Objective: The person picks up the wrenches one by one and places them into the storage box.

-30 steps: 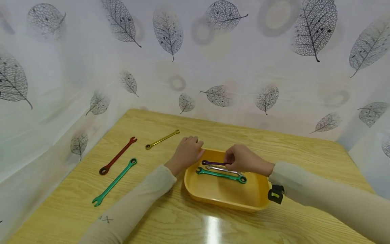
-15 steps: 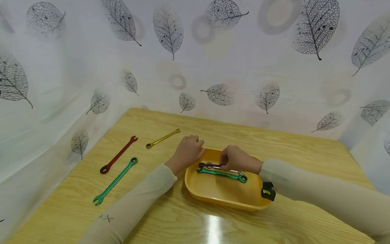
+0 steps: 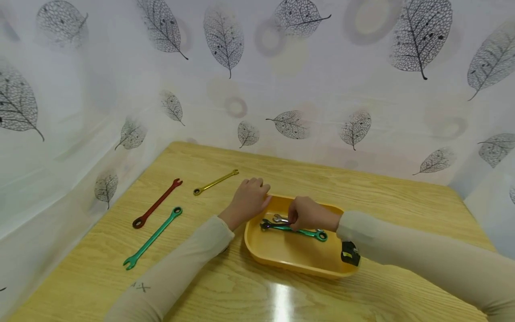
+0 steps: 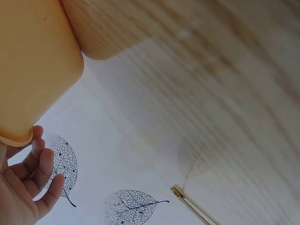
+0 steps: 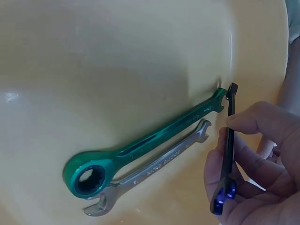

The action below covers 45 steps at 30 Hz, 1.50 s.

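My right hand (image 3: 309,214) pinches a small purple combination wrench (image 5: 228,154) between thumb and fingers, holding it above the yellow tray (image 3: 297,264). Beneath and beside it on the tray floor lie a green ratcheting wrench (image 5: 154,138) and a silver wrench (image 5: 154,166), close together; the hand partly hides both in the head view. At the tray's far left corner my left hand (image 3: 248,199) grips the rim, its fingers outside the wall in the left wrist view (image 4: 35,178).
Left of the tray, a red wrench (image 3: 158,203), a second green wrench (image 3: 153,238) and a gold wrench (image 3: 216,182) lie apart on the wooden table (image 3: 386,197). A leaf-patterned curtain (image 3: 314,80) hangs behind and to the left.
My right hand has moved left, then slightly toward me, carrying the purple wrench from behind the silver one to over the green one. My left hand stays at the tray corner.
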Each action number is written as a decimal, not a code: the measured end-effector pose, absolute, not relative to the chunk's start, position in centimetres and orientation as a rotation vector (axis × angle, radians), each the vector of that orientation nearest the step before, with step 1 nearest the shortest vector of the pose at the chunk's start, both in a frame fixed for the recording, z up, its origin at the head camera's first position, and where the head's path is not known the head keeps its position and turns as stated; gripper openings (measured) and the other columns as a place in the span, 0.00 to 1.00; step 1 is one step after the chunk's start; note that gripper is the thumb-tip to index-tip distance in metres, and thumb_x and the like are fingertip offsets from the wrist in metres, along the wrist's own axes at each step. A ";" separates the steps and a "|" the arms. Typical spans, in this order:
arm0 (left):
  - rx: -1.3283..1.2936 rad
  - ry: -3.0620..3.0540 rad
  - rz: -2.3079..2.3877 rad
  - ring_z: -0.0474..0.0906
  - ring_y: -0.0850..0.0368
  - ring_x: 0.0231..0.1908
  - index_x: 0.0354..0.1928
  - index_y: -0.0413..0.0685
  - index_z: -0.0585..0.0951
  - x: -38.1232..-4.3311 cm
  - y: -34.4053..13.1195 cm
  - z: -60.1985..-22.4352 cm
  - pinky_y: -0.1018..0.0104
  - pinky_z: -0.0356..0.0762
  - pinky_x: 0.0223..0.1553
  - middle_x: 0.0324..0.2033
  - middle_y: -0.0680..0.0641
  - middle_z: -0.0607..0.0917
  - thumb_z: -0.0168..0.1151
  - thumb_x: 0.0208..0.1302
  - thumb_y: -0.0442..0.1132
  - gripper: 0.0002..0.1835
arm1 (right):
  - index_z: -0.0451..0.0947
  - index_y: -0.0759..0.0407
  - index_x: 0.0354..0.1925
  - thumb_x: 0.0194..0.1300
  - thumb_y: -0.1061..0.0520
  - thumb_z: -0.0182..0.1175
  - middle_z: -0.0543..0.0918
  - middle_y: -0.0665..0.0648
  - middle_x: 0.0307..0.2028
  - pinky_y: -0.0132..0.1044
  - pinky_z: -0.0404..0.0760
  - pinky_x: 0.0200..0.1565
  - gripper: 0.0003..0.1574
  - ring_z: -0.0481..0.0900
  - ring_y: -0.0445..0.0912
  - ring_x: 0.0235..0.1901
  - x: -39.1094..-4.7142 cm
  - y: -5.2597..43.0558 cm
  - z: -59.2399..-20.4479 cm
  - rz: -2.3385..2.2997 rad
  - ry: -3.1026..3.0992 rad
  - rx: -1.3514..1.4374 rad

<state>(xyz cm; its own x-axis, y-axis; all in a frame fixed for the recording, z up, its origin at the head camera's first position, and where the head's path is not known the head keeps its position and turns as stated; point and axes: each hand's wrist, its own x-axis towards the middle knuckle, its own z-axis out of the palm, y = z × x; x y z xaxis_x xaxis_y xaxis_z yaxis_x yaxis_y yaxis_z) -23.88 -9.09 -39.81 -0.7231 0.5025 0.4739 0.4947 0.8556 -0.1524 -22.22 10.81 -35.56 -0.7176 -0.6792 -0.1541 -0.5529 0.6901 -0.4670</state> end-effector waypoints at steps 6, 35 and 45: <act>-0.732 -2.519 0.023 0.77 0.55 0.30 0.32 0.49 0.79 -23.8 -9.1 -39.8 0.61 0.77 0.38 0.27 0.49 0.79 0.60 0.61 0.48 0.10 | 0.82 0.58 0.21 0.48 0.68 0.66 0.81 0.51 0.18 0.28 0.72 0.22 0.06 0.71 0.37 0.17 -22.0 10.8 -35.8 -0.546 2.575 -0.971; -0.749 -2.521 -0.005 0.76 0.55 0.30 0.31 0.48 0.79 -24.1 -9.2 -40.1 0.61 0.76 0.37 0.26 0.49 0.78 0.59 0.62 0.48 0.10 | 0.80 0.59 0.16 0.43 0.72 0.65 0.77 0.48 0.13 0.27 0.64 0.19 0.10 0.61 0.37 0.14 -22.1 10.9 -36.7 -0.453 2.549 -1.023; -0.747 -2.534 -0.015 0.77 0.55 0.31 0.31 0.48 0.79 -24.0 -9.1 -39.9 0.61 0.76 0.38 0.27 0.49 0.78 0.59 0.62 0.48 0.11 | 0.75 0.56 0.11 0.41 0.74 0.63 0.70 0.46 0.10 0.27 0.59 0.17 0.16 0.57 0.37 0.12 -22.1 10.8 -37.6 -0.465 2.547 -1.033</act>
<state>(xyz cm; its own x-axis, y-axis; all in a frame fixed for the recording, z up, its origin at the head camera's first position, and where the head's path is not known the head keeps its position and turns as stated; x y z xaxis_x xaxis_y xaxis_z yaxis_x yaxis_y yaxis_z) -24.05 -9.14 -39.92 -0.7277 0.5063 0.4626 0.5119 0.8499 -0.1250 -22.06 10.78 -37.57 -0.6719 -0.7138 -0.1974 -0.5982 0.6802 -0.4236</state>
